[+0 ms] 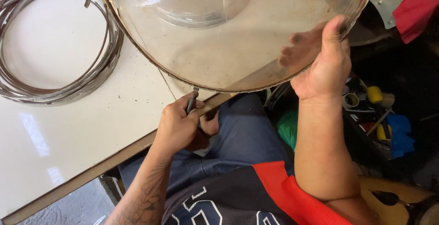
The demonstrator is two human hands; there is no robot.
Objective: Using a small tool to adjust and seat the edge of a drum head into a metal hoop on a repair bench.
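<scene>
A seated person's right hand clamps the rim of a large round translucent plastic dome with a thin brown edge, thumb over the top, fingers showing through from behind. The left hand, closed around a slim grey metal tool, sets its tip to the dome's rim just above the knuckles, at the cream tabletop's edge. A coil of flat metal strip lies beyond the left hand. If the tip skids, it could score the plastic; a loosened right-hand grip might let the dome tip.
</scene>
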